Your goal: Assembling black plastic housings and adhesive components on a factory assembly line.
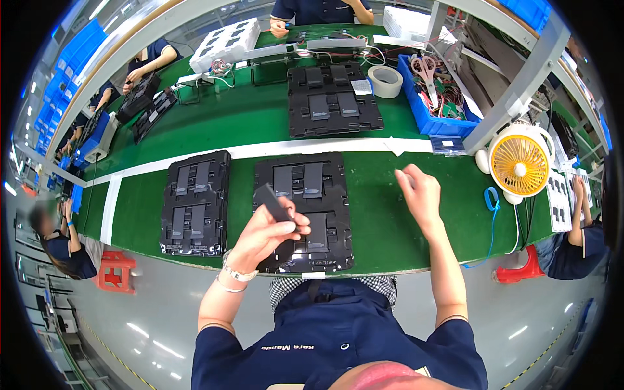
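My left hand (266, 234) is closed around one end of a dark flat rectangular block (276, 203), pinched between thumb and fingers. It is held above a black moulded tray (341, 201) at the table's near edge. Similar dark grey blocks, such as the upper one (312, 180) and the lower one (318, 233), sit in this tray's pockets. My hand hides its lower left pocket. To the right of the tray, my right hand (422, 198) is over the green table with curled fingers and nothing showing in them.
Another loaded black tray (224, 195) lies at left, and one (370, 123) farther back. Beyond stand a tape roll (385, 82), a blue bin (416, 120) with scissors (426, 75), and a yellow-white fan (520, 166). A metal frame post (520, 91) rises at right. Co-workers sit around.
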`<act>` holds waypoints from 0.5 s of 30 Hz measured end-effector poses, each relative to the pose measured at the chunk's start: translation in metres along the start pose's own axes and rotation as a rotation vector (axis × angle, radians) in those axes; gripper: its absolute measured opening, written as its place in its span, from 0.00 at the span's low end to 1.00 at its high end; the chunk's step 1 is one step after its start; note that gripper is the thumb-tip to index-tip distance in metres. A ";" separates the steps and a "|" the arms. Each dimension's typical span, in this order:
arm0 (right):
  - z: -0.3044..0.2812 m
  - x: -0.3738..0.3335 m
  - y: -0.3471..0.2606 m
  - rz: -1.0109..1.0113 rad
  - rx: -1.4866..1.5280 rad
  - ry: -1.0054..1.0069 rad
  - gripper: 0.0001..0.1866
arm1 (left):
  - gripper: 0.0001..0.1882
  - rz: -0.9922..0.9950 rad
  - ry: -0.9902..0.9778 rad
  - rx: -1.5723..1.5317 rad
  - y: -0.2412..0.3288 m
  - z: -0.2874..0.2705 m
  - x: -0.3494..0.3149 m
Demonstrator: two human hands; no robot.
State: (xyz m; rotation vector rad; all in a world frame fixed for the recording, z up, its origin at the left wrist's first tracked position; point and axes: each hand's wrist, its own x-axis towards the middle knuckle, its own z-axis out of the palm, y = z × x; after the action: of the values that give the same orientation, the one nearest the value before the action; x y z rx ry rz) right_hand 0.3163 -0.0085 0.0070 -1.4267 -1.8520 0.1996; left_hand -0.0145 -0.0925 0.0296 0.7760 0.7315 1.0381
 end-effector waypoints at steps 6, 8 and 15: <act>0.019 0.035 -0.054 -0.157 0.062 -0.092 0.11 | 0.15 0.018 -0.205 0.037 0.018 0.037 0.048; 0.025 0.038 -0.072 -0.141 0.086 -0.081 0.10 | 0.14 0.051 -0.188 0.027 0.013 0.035 0.061; 0.045 0.018 -0.079 -0.033 0.249 -0.098 0.04 | 0.14 0.051 -0.049 -0.018 -0.007 0.011 0.068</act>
State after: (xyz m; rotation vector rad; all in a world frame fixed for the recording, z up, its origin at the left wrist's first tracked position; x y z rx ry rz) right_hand 0.2264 -0.0069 0.0274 -1.2330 -1.8542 0.4741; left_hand 0.0199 -0.0337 0.0191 0.8053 0.6621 1.0664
